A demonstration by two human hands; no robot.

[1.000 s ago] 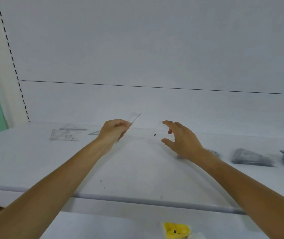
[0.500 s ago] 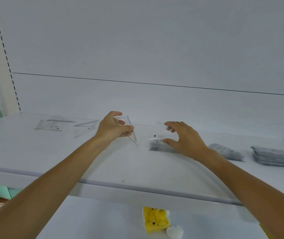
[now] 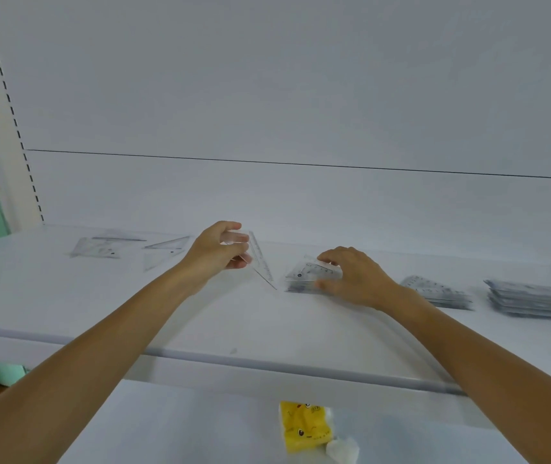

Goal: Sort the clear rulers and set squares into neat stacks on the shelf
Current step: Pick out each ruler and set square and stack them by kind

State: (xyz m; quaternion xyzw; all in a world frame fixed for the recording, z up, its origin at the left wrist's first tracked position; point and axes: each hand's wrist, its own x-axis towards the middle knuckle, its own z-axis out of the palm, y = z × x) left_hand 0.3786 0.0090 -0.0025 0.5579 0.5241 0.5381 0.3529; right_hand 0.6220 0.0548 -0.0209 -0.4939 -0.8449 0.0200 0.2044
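1. Holding one clear set square (image 3: 260,259), the left hand (image 3: 215,251) pinches it between thumb and curled fingers. The piece is tilted, its lower point hanging just left of the centre stack (image 3: 302,277); contact with the shelf (image 3: 200,316) cannot be told.
2. Change: a second ago the right hand (image 3: 354,276) hovered spread in the air and the held piece pointed upward. Now that hand is down on the centre stack and the piece has swung point-down toward it.
3. Meaning, as judged: the stack is being steadied to receive this piece, so placement is the step in hand.
4. Right hand: fingers arched over the top of the centre stack, thumb against its near edge, in a narrow, holding grip.
5. Remaining: loose set squares (image 3: 96,247) lie flat well left of the centre stack. A second stack (image 3: 438,291) and a taller stack (image 3: 535,299) sit to its right.
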